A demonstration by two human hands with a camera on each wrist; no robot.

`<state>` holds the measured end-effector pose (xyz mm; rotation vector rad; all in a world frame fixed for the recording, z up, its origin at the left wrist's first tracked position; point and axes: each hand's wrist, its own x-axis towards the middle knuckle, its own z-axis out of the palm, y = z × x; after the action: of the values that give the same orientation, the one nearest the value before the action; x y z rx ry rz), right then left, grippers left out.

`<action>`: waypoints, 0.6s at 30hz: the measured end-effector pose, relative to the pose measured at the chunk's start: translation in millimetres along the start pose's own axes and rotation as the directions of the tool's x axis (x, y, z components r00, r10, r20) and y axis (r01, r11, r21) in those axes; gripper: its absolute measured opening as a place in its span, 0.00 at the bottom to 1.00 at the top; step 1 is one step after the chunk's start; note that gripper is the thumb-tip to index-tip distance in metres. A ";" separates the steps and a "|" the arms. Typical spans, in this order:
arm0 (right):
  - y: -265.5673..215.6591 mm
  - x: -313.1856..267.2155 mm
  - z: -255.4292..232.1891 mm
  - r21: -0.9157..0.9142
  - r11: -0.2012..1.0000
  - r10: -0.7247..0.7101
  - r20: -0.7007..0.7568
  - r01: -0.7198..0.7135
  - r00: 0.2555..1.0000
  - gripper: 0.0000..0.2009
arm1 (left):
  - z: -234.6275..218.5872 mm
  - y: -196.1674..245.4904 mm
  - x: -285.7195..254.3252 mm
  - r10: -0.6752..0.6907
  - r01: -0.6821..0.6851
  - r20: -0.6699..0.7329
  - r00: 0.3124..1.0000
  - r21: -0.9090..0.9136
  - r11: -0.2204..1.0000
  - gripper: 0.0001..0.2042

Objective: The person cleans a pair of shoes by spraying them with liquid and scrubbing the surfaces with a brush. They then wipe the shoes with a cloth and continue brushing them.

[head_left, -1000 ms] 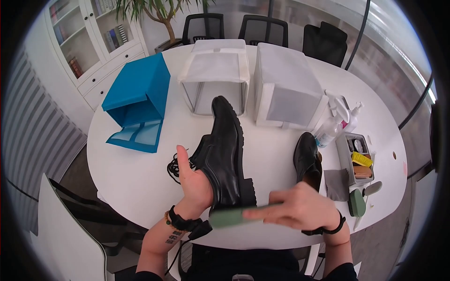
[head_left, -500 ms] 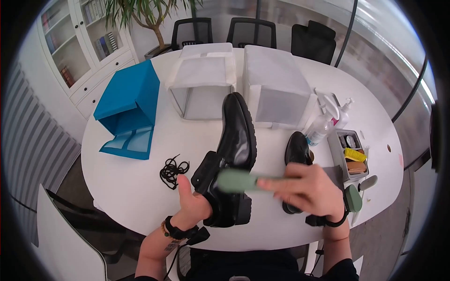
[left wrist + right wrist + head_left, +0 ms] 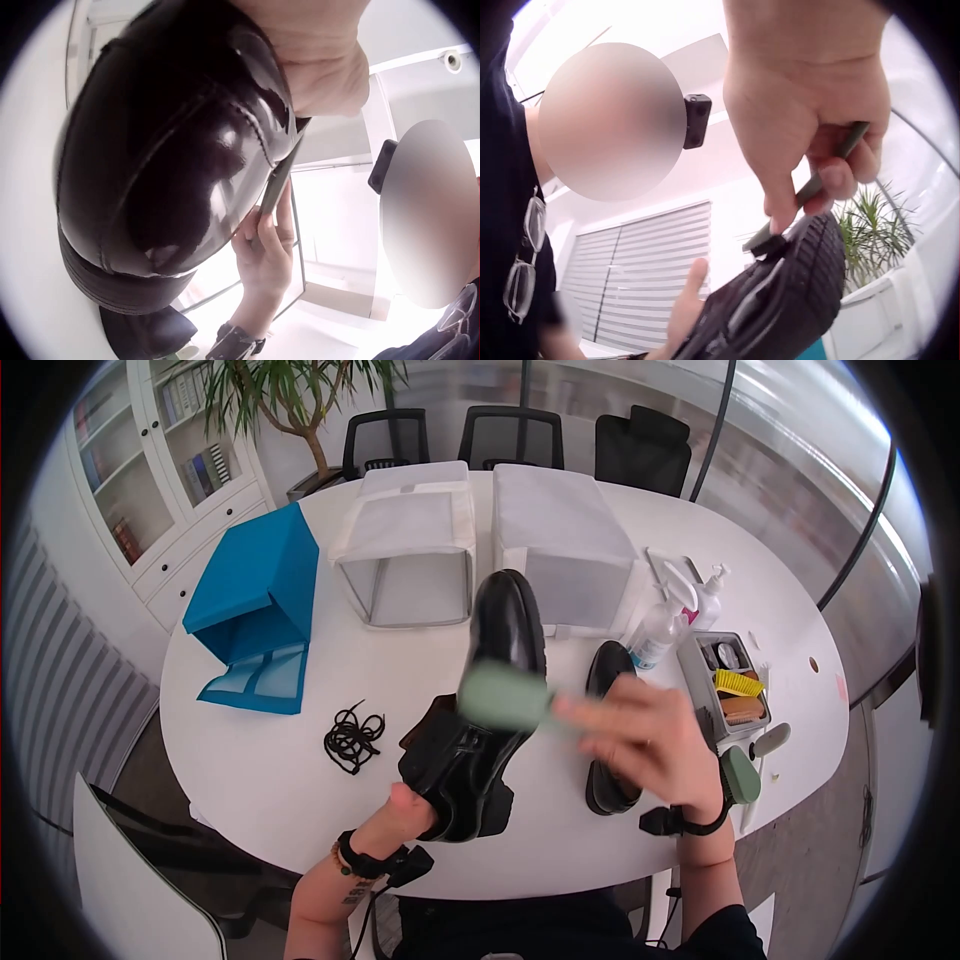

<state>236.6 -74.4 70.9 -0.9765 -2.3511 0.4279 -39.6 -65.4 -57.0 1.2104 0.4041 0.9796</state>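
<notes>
My left hand [image 3: 400, 818] holds a glossy black shoe [image 3: 503, 615] tilted toe-up above the table, its fingers hidden behind the heel end. In the left wrist view the shoe [image 3: 150, 165] fills the left side, beside that hand [image 3: 322, 60]. My right hand [image 3: 655, 738] grips a green brush [image 3: 502, 696], blurred, over the shoe's upper. The right wrist view shows fingers pinching the brush [image 3: 810, 192], bristles down on the shoe [image 3: 780, 307] by the sole edge. A second black shoe [image 3: 606, 788] stands on the table, partly behind my right hand. Black laces [image 3: 353, 740] lie coiled at left.
A blue open box [image 3: 258, 570] and two pale boxes [image 3: 405, 525] [image 3: 565, 520] line the back of the table. To the right are spray and pump bottles [image 3: 657, 632], a grey organizer [image 3: 697, 678] with brushes, and another green brush [image 3: 740, 775].
The head view has shifted, so table items appear further left. The shoe has turned to show more of its upper. My right hand's brush has moved from the heel end up toward the toe.
</notes>
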 end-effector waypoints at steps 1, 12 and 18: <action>6.1 3.4 4.4 -0.010 0.998 0.054 -0.200 -0.057 0.978 0.29 | -7.5 -2.9 -1.1 -0.025 0.030 0.053 0.998 -0.098 0.995 0.62; 2.9 1.5 0.7 -0.022 0.986 0.149 -0.366 -0.168 0.919 0.29 | 5.8 19.4 7.0 -0.231 0.228 0.004 0.973 0.150 0.962 0.19; -13.3 -6.6 -9.2 -0.097 0.994 0.046 -0.092 -0.055 0.995 0.29 | 17.9 20.3 12.0 -0.107 0.067 0.084 0.991 0.382 0.922 0.11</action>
<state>238.7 -87.6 82.1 -1.0804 -2.2892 0.2826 -28.4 -65.8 -29.7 1.5717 0.5791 0.7770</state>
